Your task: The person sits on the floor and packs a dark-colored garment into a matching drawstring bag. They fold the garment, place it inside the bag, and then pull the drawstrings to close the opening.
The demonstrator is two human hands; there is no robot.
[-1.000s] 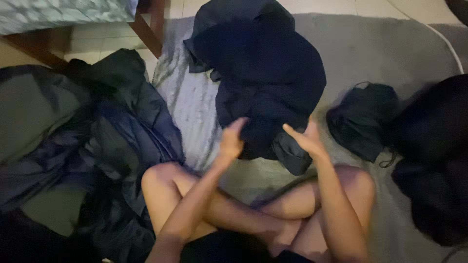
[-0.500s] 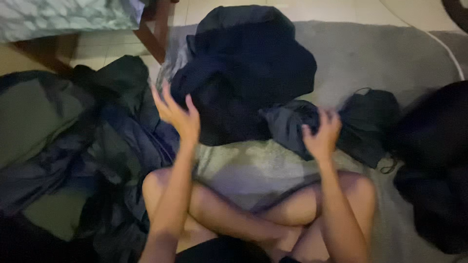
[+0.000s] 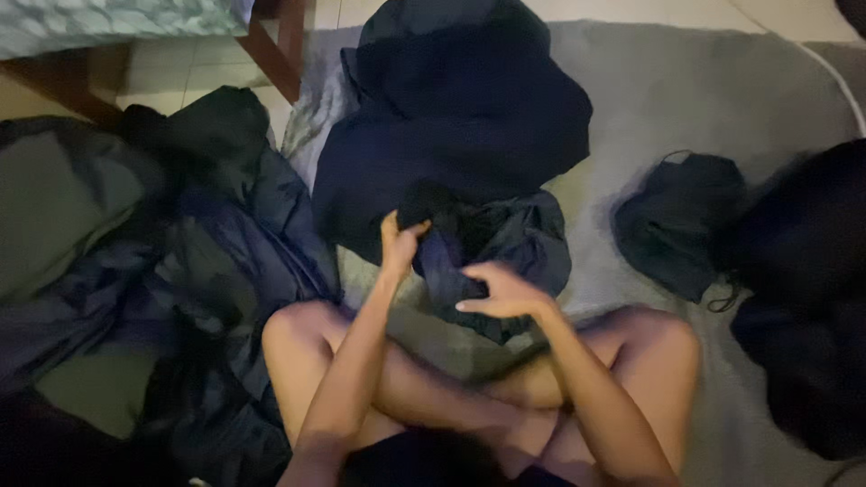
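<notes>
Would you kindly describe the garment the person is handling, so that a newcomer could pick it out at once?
Start from the grey blanket spread on the floor, then find the big dark navy heap at its top middle. Just below that heap, before the crossed legs, lies a smaller crumpled dark blue garment. Unlike the piles around it, it is gripped by the left hand and touched by the right hand.

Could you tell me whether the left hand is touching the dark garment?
Touching: the head view shows the left hand with fingers closed on a fold of the dark garment.
</notes>
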